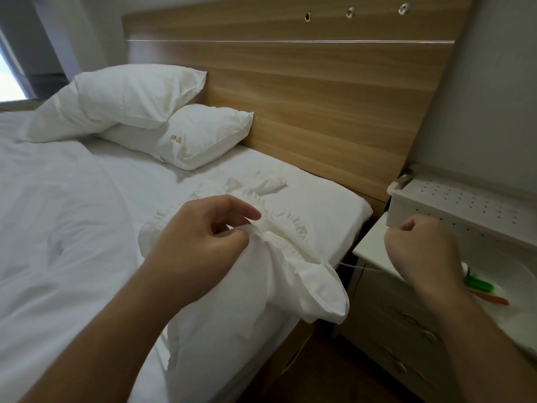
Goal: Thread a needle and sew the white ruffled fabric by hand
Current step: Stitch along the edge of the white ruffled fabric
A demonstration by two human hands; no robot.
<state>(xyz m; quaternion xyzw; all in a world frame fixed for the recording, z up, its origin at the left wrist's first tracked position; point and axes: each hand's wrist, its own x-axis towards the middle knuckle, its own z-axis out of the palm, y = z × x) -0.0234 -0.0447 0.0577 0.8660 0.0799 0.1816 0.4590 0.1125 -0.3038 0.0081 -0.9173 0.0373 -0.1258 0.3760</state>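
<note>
Thread point(359, 266) runs taut from the ruffled fabric point(290, 274) out to the right hand point(421, 251), whose curled fingers seem to pinch the needle, too small to see. The left hand point(200, 242) pinches a gathered fold beside the stitch, the cloth draping over the mattress edge point(343, 219). Open room lies rightward, though the nightstand point(374, 242) and perforated white tray point(465, 205) stand near that fist.

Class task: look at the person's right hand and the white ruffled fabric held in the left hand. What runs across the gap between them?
In the head view, a thin white thread spans from the white ruffled fabric to the right hand.
</note>
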